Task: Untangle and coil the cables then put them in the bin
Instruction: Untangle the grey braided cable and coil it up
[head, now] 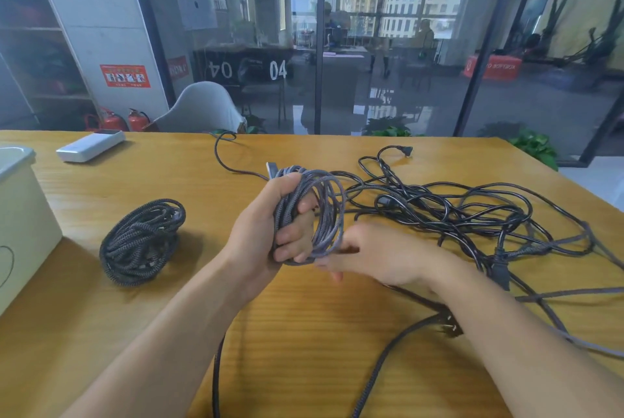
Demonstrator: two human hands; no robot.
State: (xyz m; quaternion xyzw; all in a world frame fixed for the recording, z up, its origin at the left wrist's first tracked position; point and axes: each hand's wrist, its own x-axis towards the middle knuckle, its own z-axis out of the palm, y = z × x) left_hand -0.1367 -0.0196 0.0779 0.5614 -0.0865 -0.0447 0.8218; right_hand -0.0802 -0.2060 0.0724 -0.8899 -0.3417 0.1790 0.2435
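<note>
At the centre of the frame the left hand (270, 232) grips a grey braided coil (324, 211), fingers curled through its loops with the thumb over the top. The right hand (374, 255) sits just right of the coil, its blurred fingertips touching the lower loops; whether they pinch it I cannot tell. A finished coil (141, 242) lies at centre left, near the white bin (20, 215) at the left edge. Tangled black cables (472, 215) sprawl to the right on the wooden table (169, 174).

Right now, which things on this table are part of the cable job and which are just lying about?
Part of the job:
braided coil gripped by left hand
right hand by its loops
finished coil
black cable tangle
white bin

Lying about:
white power bank
white chair behind the table
</note>
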